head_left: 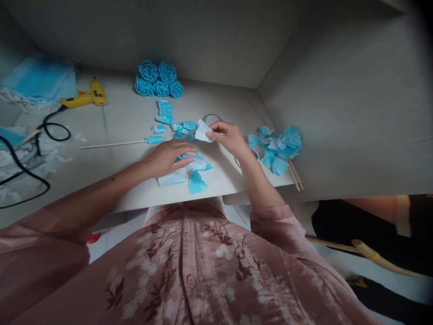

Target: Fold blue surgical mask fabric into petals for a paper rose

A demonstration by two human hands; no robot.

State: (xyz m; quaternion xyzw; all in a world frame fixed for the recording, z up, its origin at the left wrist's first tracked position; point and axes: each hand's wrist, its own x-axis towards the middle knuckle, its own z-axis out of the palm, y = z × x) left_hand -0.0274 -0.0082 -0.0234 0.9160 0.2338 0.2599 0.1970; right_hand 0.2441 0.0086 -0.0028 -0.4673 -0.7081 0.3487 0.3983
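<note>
My right hand (pixel 227 135) pinches a small white piece of fabric (pixel 203 131) between thumb and fingers, held up off the table. My left hand (pixel 171 159) hovers over or rests on a loose pile of blue and white fabric pieces (pixel 196 180), thumb and fingers apart; whether it touches them I cannot tell. Just beyond the hands lie several small rolled blue pieces (pixel 184 127). A thin wooden stick (pixel 113 145) with a blue roll (pixel 154 140) at its tip lies left of them. Part of a ring (pixel 212 116) shows behind my right hand.
Several blue fabric roses (pixel 162 72) are stacked at the back. A yellow glue gun (pixel 86 95) with a black cord (pixel 50 124) lies left, near blue face masks (pixel 42 81) and white scraps (pixel 50 162). At right are blue scraps (pixel 287 142), sticks (pixel 295 174) and a partition wall (pixel 355 99).
</note>
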